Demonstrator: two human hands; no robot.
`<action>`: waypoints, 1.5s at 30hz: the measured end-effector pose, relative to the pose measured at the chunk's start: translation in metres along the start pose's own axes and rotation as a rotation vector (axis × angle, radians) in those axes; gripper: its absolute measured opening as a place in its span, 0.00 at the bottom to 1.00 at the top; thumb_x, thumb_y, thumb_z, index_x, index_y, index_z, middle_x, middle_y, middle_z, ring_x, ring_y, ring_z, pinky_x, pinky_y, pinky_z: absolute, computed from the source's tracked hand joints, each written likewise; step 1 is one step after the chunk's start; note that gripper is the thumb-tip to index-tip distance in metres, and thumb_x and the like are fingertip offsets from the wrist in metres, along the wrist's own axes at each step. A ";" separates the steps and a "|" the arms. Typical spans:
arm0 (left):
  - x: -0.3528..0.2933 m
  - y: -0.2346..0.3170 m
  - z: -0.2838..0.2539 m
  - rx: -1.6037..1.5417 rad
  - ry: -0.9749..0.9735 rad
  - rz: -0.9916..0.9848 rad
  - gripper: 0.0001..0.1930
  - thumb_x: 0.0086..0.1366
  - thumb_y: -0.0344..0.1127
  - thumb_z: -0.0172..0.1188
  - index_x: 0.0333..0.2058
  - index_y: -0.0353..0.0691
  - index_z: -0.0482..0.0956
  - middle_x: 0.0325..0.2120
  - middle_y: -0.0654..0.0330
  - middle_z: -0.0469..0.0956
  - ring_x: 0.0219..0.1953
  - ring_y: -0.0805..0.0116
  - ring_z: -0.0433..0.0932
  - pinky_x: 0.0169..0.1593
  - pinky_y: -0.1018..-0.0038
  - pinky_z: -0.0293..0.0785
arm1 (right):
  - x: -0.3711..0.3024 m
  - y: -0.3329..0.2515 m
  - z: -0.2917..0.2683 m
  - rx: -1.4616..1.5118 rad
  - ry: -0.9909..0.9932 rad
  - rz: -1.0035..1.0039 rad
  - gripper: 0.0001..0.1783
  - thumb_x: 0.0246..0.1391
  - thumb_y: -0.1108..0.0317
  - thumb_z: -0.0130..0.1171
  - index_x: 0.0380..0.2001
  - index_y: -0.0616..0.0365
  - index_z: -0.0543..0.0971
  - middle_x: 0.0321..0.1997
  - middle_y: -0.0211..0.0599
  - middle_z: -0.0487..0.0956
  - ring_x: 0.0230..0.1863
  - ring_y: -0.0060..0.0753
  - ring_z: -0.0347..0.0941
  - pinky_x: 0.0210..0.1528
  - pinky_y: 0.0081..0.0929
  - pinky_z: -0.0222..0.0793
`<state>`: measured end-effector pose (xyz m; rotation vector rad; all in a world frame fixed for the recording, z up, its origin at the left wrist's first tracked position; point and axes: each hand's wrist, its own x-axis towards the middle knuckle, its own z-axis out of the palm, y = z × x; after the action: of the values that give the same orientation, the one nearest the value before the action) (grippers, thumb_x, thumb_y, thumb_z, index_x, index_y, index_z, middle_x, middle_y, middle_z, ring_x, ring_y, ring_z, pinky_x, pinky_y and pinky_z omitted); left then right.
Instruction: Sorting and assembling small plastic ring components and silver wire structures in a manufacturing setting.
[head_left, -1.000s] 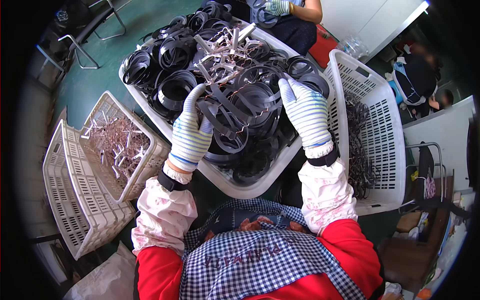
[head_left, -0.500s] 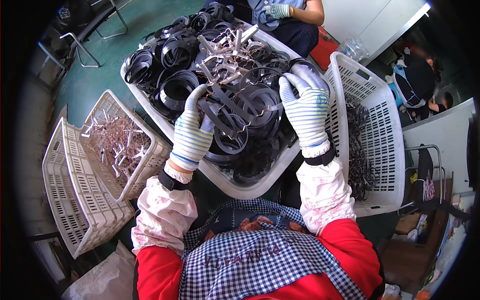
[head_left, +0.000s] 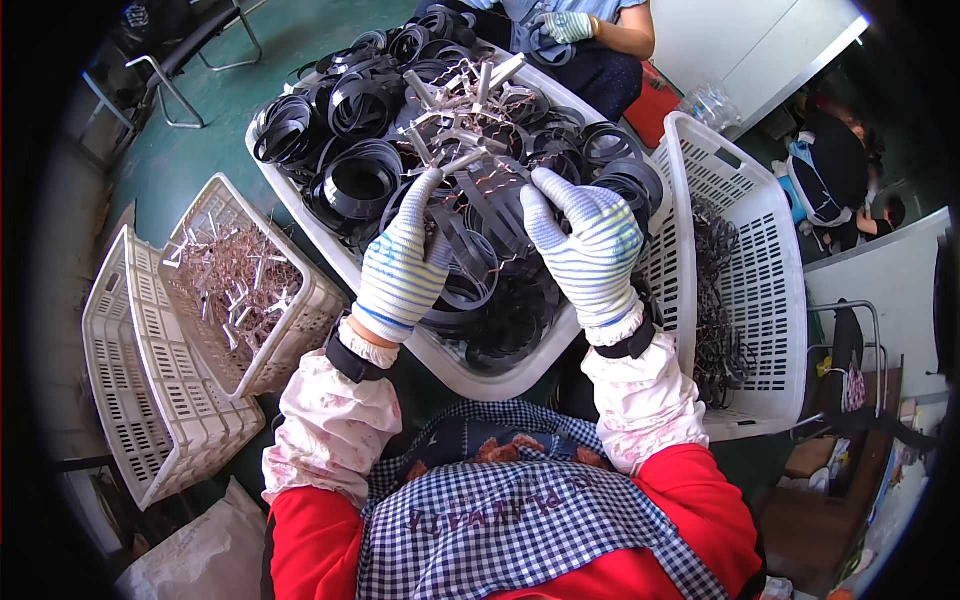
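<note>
A large white bin [head_left: 470, 380] in front of me holds coiled black flat strips [head_left: 360, 180]. On top lies a heap of silver-grey metal pieces with copper-coloured wires [head_left: 460, 135]. Both hands wear white gloves with blue stripes. My left hand [head_left: 403, 275] is closed on a dark flat strip [head_left: 462, 243] over the near part of the bin. To its right, my right hand [head_left: 590, 245] has thumb and forefinger pinched at the edge of the dark strips. What exactly sits between those fingertips is hidden.
At left stands a white crate [head_left: 300, 335] of wired metal pieces, beside another slatted crate [head_left: 140, 380]. A tall white basket [head_left: 765, 300] with dark wired strips is at right. Across the bin, a co-worker's gloved hand [head_left: 568, 27] holds dark strips. A chair [head_left: 190, 50] stands far left.
My right hand has moved left and slightly down, closer to my left hand, uncovering coils at the bin's right. The left hand has shifted slightly right. The co-worker's hand moved slightly.
</note>
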<state>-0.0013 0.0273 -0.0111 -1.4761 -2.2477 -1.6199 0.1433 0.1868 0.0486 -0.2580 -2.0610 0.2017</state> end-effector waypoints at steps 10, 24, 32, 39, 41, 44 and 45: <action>0.004 0.000 0.003 -0.197 0.064 -0.118 0.27 0.71 0.32 0.60 0.66 0.42 0.65 0.33 0.57 0.83 0.30 0.66 0.81 0.39 0.70 0.78 | 0.006 -0.001 -0.003 0.180 -0.091 0.065 0.21 0.53 0.59 0.73 0.44 0.62 0.83 0.37 0.46 0.84 0.38 0.48 0.81 0.43 0.38 0.75; 0.008 0.016 0.005 -0.784 0.178 -0.575 0.22 0.75 0.42 0.57 0.63 0.44 0.67 0.33 0.61 0.82 0.19 0.79 0.75 0.18 0.84 0.68 | -0.012 0.004 0.013 -0.035 -0.034 -0.035 0.12 0.44 0.63 0.77 0.32 0.49 0.84 0.30 0.29 0.82 0.31 0.38 0.78 0.37 0.37 0.72; 0.008 0.013 0.014 -0.953 0.203 -0.597 0.23 0.74 0.42 0.57 0.63 0.45 0.67 0.27 0.63 0.80 0.18 0.78 0.74 0.17 0.84 0.67 | -0.009 0.002 0.020 -0.037 0.063 -0.097 0.13 0.44 0.64 0.77 0.32 0.47 0.83 0.30 0.27 0.81 0.32 0.37 0.78 0.40 0.38 0.71; 0.008 0.008 0.013 -0.961 0.215 -0.592 0.18 0.73 0.47 0.59 0.52 0.41 0.75 0.30 0.58 0.83 0.18 0.74 0.76 0.16 0.80 0.69 | -0.009 0.000 0.017 0.066 -0.047 -0.123 0.11 0.46 0.64 0.75 0.31 0.49 0.83 0.30 0.29 0.82 0.30 0.39 0.78 0.36 0.37 0.72; 0.007 0.001 0.013 -0.980 0.200 -0.588 0.17 0.73 0.47 0.59 0.50 0.41 0.75 0.29 0.58 0.83 0.17 0.74 0.76 0.16 0.80 0.69 | -0.010 -0.003 0.013 0.111 -0.042 -0.117 0.10 0.48 0.64 0.75 0.31 0.50 0.83 0.30 0.30 0.82 0.30 0.40 0.78 0.35 0.38 0.72; 0.005 -0.011 0.012 -1.031 0.123 -0.569 0.19 0.74 0.46 0.58 0.55 0.41 0.72 0.28 0.59 0.82 0.18 0.74 0.76 0.17 0.81 0.69 | -0.013 -0.002 0.006 0.259 0.042 0.098 0.09 0.56 0.65 0.71 0.36 0.57 0.84 0.33 0.38 0.84 0.32 0.43 0.80 0.38 0.35 0.75; 0.003 -0.014 0.012 -1.061 0.064 -0.555 0.21 0.74 0.45 0.57 0.60 0.42 0.69 0.28 0.60 0.81 0.18 0.74 0.76 0.17 0.81 0.69 | -0.011 0.002 0.004 0.313 0.038 0.202 0.09 0.58 0.65 0.69 0.38 0.59 0.85 0.34 0.39 0.84 0.33 0.40 0.81 0.40 0.32 0.75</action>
<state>-0.0068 0.0378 -0.0250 -0.7646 -1.8730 -3.2763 0.1452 0.1856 0.0370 -0.2735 -1.9317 0.6324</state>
